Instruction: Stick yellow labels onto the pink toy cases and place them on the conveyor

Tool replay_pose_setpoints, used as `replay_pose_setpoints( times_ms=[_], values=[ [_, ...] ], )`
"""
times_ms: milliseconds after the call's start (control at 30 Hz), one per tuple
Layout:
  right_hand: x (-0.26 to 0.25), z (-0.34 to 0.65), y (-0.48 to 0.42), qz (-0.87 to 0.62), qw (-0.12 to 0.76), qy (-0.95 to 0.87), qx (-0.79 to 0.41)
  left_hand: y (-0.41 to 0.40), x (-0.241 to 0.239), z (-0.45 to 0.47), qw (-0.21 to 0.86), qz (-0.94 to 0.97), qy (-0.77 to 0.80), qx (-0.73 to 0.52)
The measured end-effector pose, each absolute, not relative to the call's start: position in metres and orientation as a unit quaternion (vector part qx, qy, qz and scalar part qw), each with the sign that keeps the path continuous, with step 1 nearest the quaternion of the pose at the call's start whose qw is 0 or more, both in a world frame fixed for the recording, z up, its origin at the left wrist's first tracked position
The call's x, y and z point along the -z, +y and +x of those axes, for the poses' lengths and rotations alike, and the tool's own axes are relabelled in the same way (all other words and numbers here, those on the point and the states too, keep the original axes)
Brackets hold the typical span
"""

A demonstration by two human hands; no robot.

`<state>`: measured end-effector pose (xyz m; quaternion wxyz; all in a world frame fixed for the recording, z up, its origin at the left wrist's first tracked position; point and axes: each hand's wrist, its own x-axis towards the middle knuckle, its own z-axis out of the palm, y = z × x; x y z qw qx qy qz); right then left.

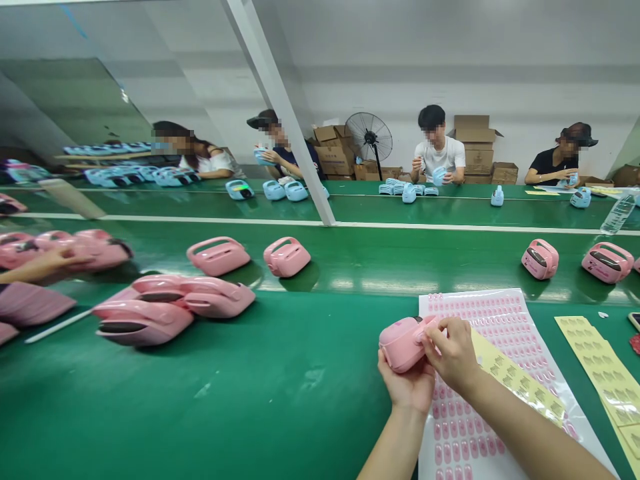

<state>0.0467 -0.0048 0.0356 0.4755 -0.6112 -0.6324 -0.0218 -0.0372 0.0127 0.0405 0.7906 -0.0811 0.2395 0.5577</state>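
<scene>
Curled left hand (410, 388) supports pink device (399, 348) from below. Right hand (456, 352), fingertips nearly closed, contacts its right end; grip unclear.

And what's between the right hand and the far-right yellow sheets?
Head view: white sheet of pink stickers with a yellow strip on it, then green tabletop.

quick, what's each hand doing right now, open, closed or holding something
Left hand: holding a pink device from below.
Right hand: curled against the pink device; whether it grips anything cannot be told.
</scene>
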Motion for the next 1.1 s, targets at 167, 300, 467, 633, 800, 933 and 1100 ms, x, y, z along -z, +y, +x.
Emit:
replay_pose_setpoints(
  times_ms=[167,300,467,633,800,933,1100],
  values=[
    [-0.035,0.084,0.025,-0.703,0.435,-0.553,-0.101,0.013,-0.042,-0.04,0.793,-0.054,0.226,-0.563],
    [-0.029,0.114,0.064,-0.747,0.397,-0.509,-0.159,0.015,-0.034,-0.044,0.812,-0.011,0.199,-0.548],
    [-0.025,0.12,0.088,-0.726,0.4,-0.524,-0.193,0.019,-0.028,-0.045,0.809,0.077,0.209,-0.543],
    [-0.042,0.128,0.079,-0.677,0.454,-0.515,-0.264,0.014,-0.032,-0.039,0.763,0.266,0.257,-0.531],
    [-0.078,0.137,0.033,-0.596,0.48,-0.538,-0.353,0.0,-0.036,-0.03,0.617,0.489,0.302,-0.538],
    [-0.095,0.132,-0.004,-0.54,0.45,-0.56,-0.438,-0.003,-0.038,-0.031,0.59,0.558,0.295,-0.504],
    [-0.093,0.126,-0.018,-0.593,0.425,-0.583,-0.358,0.007,-0.033,-0.038,0.597,0.607,0.257,-0.458]
  ],
)
